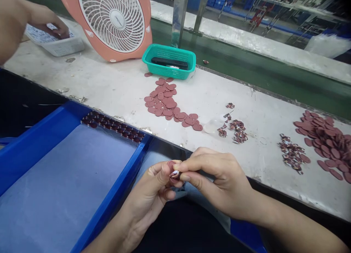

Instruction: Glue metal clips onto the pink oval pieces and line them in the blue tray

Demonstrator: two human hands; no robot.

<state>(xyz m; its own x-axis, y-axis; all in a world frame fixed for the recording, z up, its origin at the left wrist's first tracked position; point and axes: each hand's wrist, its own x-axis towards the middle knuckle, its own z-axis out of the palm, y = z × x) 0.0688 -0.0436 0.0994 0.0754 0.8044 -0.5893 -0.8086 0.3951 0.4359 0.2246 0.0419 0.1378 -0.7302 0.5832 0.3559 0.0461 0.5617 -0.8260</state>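
Observation:
Above my lap, my left hand [149,192] pinches a dark red oval piece [171,165] between thumb and fingers. My right hand [219,176] meets it from the right, thumb and forefinger closed on a small brown-and-white part [174,174] against that piece. Fingertips cover much of both. On the bench beyond lies a spread of flat dark red oval pieces [166,103]. To its right are small clusters of brown-and-white parts [239,130], near a clear round thing [211,125].
A blue tray [108,205] at left holds rows of dark brown pieces [112,127]. An orange fan [149,26] and a green basket [170,75] stand behind. Another person's hand [49,21] reaches into a white tub [64,47]. More ovals [326,139] lie at right.

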